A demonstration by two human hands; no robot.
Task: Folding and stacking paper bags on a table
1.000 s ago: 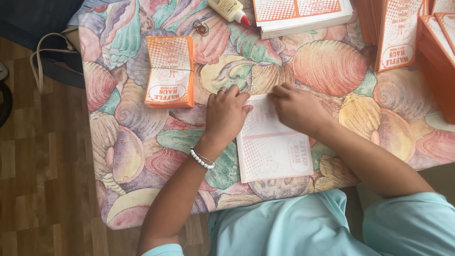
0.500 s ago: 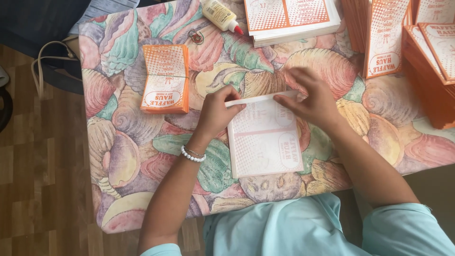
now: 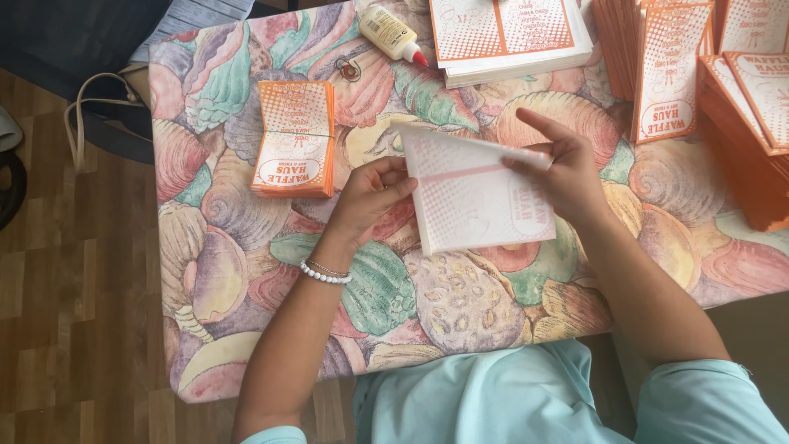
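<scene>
Left hand (image 3: 374, 193) pinches the left edge of a flat paper bag (image 3: 477, 197); right hand (image 3: 567, 168) grips its right edge, index finger extended. The bag is held just above the shell-patterned tablecloth (image 3: 246, 263), right of the banded orange stack (image 3: 294, 138), below the glue bottle (image 3: 393, 33). Judged light, thin, easily creased: best held by opposite edges.

home craft table, shell-print tablecloth (image 3: 246, 271), wood floor (image 3: 74, 329), glue bottle (image 3: 393, 33)
</scene>
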